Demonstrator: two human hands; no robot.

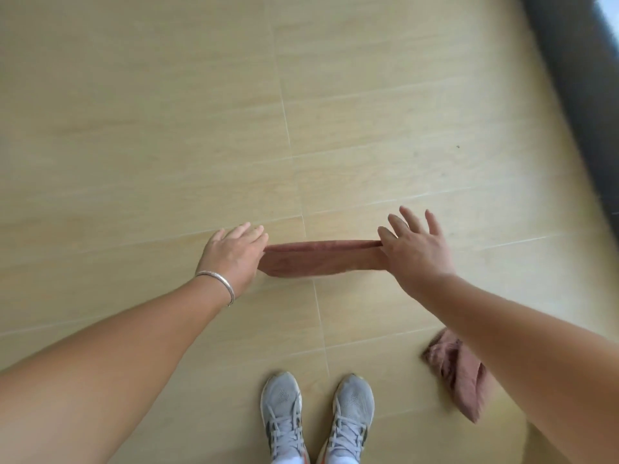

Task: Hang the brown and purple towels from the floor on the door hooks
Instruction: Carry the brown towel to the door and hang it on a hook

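Note:
A brown towel is stretched level between my two hands, held above the floor in the middle of the head view. My left hand, with a silver bracelet on its wrist, pinches the towel's left end. My right hand pinches the right end with thumb and forefinger while its other fingers spread out straight. A second, crumpled towel, dull pinkish-purple, lies on the floor at the lower right, partly hidden under my right forearm.
Pale wood-look floor tiles fill the view. My two feet in grey sneakers stand at the bottom centre. A dark strip, perhaps a door frame or threshold, runs along the upper right edge.

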